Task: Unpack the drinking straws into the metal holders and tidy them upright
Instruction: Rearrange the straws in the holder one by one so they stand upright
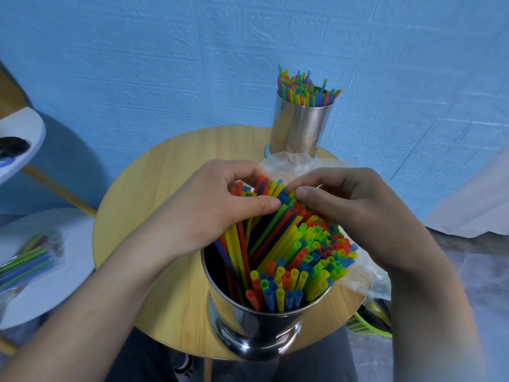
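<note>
The step in hand looks like the tidying stage for the near holder [248, 326], which stands at the front edge of the round tabletop [154, 188]; the left grip [217, 205] and the right grip [355, 216] meet above it, each with thumb and curled fingers pinching the top ends of the leaning straws [264, 227]. That bundle slants away from the person across the holder's open left side, while the upright straws [311, 260] pack the right and near side, mouths up. The far holder [300, 125] stands at the back of the tabletop, well apart, filled with its own straws [305, 89], so that one seems done; a crumpled plastic wrapper [292, 164] lies between the two holders. A sealed pack of straws [27, 257] lies on a white stool [68, 271] to the left, so unpacking is probably not finished. The next move calls for swinging the pinched tops back toward vertical and letting them settle beside the upright ones; loosening too soon would likely let them splay again.
</note>
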`<action>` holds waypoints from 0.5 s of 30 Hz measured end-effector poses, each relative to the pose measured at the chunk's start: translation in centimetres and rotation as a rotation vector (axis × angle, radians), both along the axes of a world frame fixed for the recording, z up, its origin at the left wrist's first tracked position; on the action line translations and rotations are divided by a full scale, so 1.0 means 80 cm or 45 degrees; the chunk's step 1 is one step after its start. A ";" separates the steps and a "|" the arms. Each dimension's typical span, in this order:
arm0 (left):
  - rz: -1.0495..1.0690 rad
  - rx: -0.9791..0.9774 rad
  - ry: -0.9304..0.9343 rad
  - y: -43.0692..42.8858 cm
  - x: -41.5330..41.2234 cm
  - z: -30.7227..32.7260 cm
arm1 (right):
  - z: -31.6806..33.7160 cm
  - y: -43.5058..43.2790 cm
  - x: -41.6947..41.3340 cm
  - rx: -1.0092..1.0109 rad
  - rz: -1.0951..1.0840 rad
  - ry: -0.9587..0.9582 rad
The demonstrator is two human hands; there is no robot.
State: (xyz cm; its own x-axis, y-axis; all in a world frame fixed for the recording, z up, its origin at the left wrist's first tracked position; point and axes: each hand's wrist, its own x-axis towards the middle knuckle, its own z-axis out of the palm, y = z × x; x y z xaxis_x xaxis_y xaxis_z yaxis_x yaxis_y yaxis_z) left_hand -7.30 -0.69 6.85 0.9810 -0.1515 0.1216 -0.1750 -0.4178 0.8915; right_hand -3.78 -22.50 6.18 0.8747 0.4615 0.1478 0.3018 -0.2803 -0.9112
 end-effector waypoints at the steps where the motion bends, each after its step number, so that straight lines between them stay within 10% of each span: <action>1: 0.002 -0.001 0.000 0.000 0.000 0.000 | 0.000 0.001 0.000 -0.001 0.000 -0.013; 15: 0.040 0.194 -0.331 -0.012 -0.001 0.011 | 0.010 0.015 -0.012 0.228 -0.128 -0.262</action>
State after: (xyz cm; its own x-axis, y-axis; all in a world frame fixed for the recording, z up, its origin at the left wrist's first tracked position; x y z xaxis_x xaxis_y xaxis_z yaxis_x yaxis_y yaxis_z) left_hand -7.39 -1.66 7.70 0.9244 -0.1572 0.3475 -0.3740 -0.5521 0.7452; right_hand -4.77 -21.34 6.99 0.8580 0.3247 0.3979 0.4641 -0.1582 -0.8715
